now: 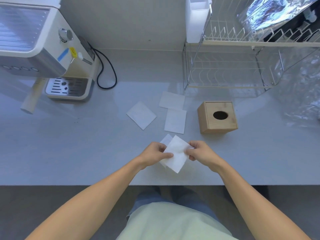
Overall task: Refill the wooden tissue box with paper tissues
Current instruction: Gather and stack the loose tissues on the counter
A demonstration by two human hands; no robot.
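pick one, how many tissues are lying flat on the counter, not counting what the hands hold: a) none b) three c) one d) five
b: three tissues lie flat between the coffee machine and the wooden box: one on the left, one farther back and one nearer, while both hands grip another tissue.

On the grey counter (69, 144), a cream espresso machine (43, 54) stands at ten o'clock, its black cord (107, 71) looped beside it. A wire dish rack (242, 58) stands at two o'clock.
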